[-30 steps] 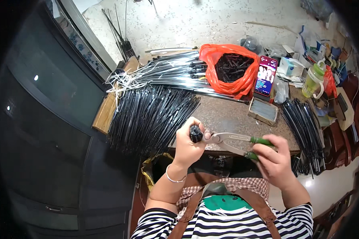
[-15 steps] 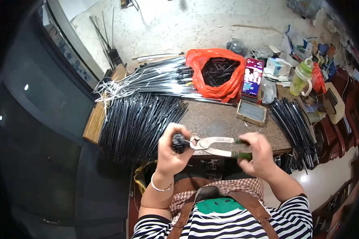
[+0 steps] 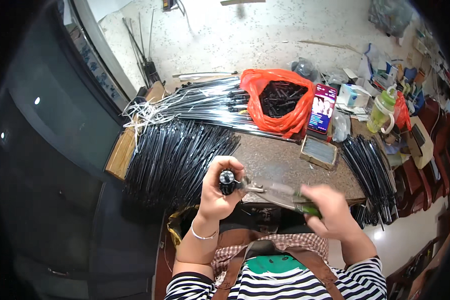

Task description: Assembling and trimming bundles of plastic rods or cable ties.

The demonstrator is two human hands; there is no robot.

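My left hand grips a short black cylindrical part end-up in front of my chest. My right hand holds green-handled pliers, motion-blurred, with their metal jaws at the black part. Both hands hover over the near edge of a brown worktable. A big heap of thin black rods lies on the table to the left of my left hand.
An orange plastic bag of small black parts sits at the back, a lit phone beside it. A flat box of pins, more black rods at right, a green bottle and clutter fill the right side.
My head has shifted, so the table sits slightly differently in view. Both hands stay together on the black part and pliers; the right hand is now blurred with motion.
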